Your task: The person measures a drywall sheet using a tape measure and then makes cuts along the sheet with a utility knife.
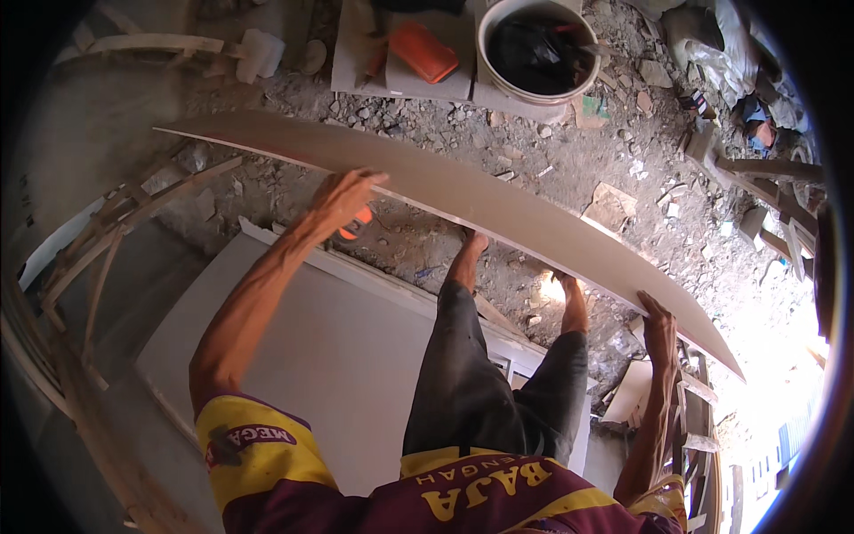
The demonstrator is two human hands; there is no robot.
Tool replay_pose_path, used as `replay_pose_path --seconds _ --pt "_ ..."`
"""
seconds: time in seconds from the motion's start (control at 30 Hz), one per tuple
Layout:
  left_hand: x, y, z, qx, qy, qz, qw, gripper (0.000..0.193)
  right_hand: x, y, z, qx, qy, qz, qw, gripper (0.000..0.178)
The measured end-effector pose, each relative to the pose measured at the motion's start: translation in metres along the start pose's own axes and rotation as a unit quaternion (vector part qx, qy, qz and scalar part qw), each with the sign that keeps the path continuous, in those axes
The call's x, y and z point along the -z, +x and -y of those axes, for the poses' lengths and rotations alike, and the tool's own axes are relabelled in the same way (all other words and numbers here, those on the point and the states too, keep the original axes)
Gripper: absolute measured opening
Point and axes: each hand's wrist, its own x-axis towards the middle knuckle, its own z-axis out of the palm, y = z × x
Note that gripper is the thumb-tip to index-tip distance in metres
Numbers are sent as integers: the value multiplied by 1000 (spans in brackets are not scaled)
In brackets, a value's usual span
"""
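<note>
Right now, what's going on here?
A person is handling a long, curved board with both hands. The left hand is at the near edge, with an orange object just below; whether it's held is unclear. The right hand holds that edge toward the right end. Beyond the board, a pale bucket and an orange-red case stand by the rubble.

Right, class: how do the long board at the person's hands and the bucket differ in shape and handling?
The long board is flat and thin, whereas the bucket is round and hollow. The left hand and right hand touch the long board; neither touches the bucket.
</note>
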Motion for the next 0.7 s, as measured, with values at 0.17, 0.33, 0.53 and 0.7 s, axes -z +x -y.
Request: replay_pose_path --seconds 0.17,0.33,0.53,0.7 --pt "29 12 95 -85 6 -53 995 51 -18 61 71 19 -16 -21 999 43" --pt "54 35 164 -41 -24 4 999 35 -21 128 114 36 -1 33 999 34" --pt "69 63 232 -10 -35 36 999 31 -38 201 131 86 -12 52 995 31" --pt "73 90 252 6 2 38 999 31 -30 232 144 47 -1 73 996 33"
